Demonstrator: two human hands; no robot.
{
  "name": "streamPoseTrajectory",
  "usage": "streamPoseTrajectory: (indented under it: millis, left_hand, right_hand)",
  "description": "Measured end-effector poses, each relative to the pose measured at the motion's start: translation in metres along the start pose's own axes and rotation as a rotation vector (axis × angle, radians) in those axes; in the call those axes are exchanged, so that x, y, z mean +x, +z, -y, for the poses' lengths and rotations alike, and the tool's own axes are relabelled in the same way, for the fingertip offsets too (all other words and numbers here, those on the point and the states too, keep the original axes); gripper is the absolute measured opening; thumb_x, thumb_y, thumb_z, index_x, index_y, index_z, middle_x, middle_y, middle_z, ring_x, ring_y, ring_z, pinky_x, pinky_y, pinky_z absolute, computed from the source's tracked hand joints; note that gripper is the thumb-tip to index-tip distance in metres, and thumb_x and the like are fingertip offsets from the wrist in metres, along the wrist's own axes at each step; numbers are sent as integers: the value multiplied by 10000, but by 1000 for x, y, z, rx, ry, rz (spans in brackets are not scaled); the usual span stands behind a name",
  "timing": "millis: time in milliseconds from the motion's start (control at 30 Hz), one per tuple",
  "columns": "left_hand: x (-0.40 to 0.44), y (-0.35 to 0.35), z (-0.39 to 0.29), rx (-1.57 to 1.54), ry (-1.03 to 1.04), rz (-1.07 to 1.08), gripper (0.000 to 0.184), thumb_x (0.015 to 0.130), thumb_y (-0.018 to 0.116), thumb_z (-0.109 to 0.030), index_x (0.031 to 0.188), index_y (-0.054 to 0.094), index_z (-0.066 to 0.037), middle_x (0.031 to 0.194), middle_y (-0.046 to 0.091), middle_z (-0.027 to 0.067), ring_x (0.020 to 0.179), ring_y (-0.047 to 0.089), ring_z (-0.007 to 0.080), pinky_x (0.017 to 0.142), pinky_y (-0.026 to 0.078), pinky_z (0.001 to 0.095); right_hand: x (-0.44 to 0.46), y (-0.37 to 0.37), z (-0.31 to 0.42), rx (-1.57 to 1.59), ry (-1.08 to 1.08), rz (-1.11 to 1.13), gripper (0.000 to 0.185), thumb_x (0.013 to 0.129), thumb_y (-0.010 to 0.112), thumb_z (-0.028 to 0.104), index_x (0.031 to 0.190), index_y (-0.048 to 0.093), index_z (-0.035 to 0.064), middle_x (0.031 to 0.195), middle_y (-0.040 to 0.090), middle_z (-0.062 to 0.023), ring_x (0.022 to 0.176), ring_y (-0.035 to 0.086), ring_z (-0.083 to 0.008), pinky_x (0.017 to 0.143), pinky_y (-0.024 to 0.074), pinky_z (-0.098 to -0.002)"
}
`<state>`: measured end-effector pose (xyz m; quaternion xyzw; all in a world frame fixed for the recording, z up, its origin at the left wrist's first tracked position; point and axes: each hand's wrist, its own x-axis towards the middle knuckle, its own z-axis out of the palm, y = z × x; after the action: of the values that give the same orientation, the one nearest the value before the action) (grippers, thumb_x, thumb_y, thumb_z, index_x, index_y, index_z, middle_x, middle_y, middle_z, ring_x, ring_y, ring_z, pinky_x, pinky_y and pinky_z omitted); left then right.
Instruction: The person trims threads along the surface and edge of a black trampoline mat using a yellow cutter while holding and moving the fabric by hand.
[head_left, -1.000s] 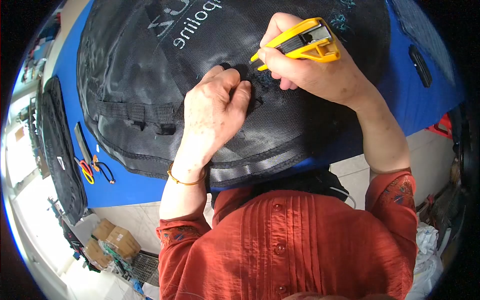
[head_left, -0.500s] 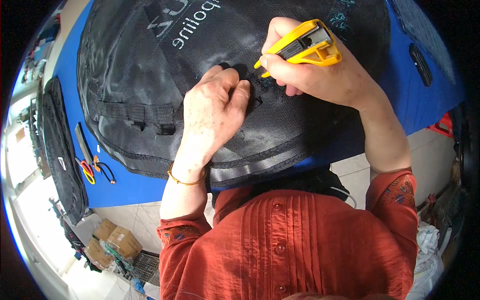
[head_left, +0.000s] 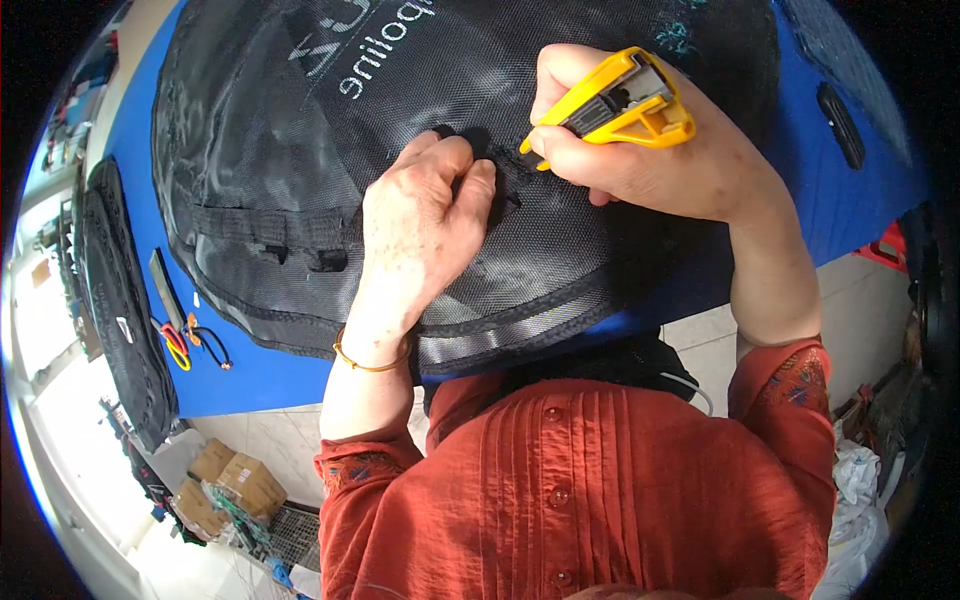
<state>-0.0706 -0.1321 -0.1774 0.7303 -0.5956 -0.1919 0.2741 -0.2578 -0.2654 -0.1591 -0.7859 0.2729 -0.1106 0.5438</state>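
A large piece of black mesh fabric (head_left: 560, 245) with white lettering lies over the blue table. My left hand (head_left: 425, 215) is closed, its curled fingers gripping a fold of this fabric beside a dark gap. In my right hand (head_left: 610, 160) is a yellow utility knife (head_left: 655, 120), held like a pen. Its tip points down-left at the fabric, just right of my left thumb; whether the blade touches the cloth I cannot tell. A black webbing strap (head_left: 285, 225) runs across the fabric left of my left wrist.
Scissors (head_left: 175, 335) lie on the blue table (head_left: 260, 385) at the left, near a long black padded piece (head_left: 130, 310). A black slotted part (head_left: 840, 125) rests at the right. Cardboard boxes (head_left: 245, 482) stand on the floor at lower left, and a red stool (head_left: 885, 250) is at right.
My right hand and the knife have shifted slightly right and down. My left hand stays nearly in place on the fabric, whose lettering has moved a little left.
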Motion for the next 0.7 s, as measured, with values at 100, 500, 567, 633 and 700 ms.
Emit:
streamPoseTrajectory:
  millis: [100,500,567,633,700]
  left_hand:
    - [0,1,0,3,4,-10,184,906,692,-147,791,611,-28,749,579,121,690,633,339,647,516,426]
    - [0,0,2,-18,8,-15,217,908,725,-185,795,625,-29,745,582,119,662,633,336,620,511,422]
    - [-1,0,3,-31,0,-4,218,905,734,-190,797,629,-32,749,584,119,663,635,334,617,510,421]
    - [-1,0,5,-35,30,-1,209,897,743,-183,798,630,-38,756,582,116,657,634,329,611,509,421]
    - [-2,0,5,-40,22,-7,208,897,740,-178,793,626,-39,757,578,115,653,632,328,608,507,422]
  right_hand:
    - [1,2,-2,-154,-306,-94,143,935,687,175,971,569,101,715,628,-10,562,632,-83,523,509,-246]
    - [0,-1,7,-52,-34,-10,209,905,700,234,849,599,61,611,622,-40,528,653,-160,556,536,-308]
    - [0,-3,15,40,67,-11,197,904,701,223,881,596,58,614,606,-40,527,653,-168,557,536,-287]
    - [0,-1,12,74,8,-29,169,910,697,189,909,594,56,683,605,-38,542,658,-160,563,541,-275]
    - [3,1,12,111,-52,-45,146,916,693,154,938,591,53,751,605,-36,557,663,-151,569,546,-263]
